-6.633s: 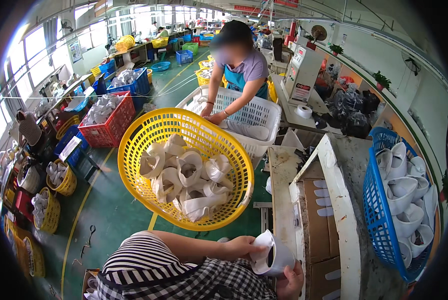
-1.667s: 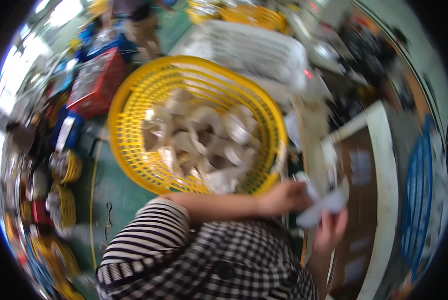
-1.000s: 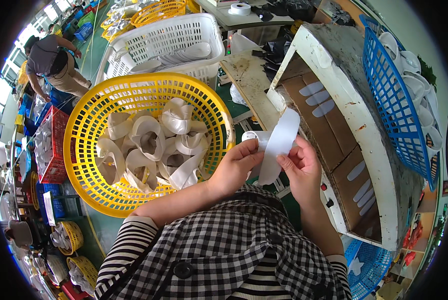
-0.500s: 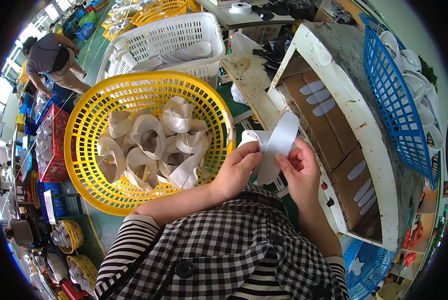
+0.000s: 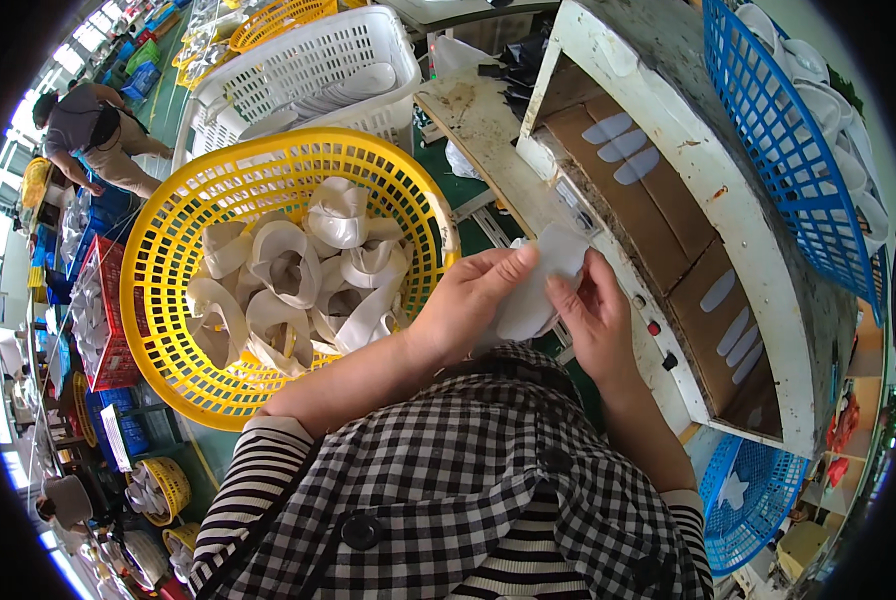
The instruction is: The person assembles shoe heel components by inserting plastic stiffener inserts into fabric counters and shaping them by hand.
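Between my two hands, in front of my waist, is a white flexible strip-like piece [image 5: 532, 302], its layers folded against each other. My left hand [image 5: 468, 303] is closed on its left side with the thumb laid over the top. On the other side my right hand [image 5: 596, 318] pinches it between thumb and curled fingers. The piece's lower part is partly behind the fingers. Left of my hands stands a yellow oval basket [image 5: 153, 330] holding several curled white pieces [image 5: 286, 255] of similar material. My left forearm passes over the basket's near rim.
A white basket [image 5: 393, 45] with stacked white pieces stands beyond the yellow one. At right, a worn white cabinet [image 5: 758, 260] has cardboard with pale ovals inside. A filled blue basket [image 5: 788, 150] leans above it; another [image 5: 718, 490] sits below. A person [image 5: 93, 135] stands far left.
The white piece, earlier open in crossing bands, is now folded more compactly. My left hand has turned over it, thumb upward. The view has shifted slightly.
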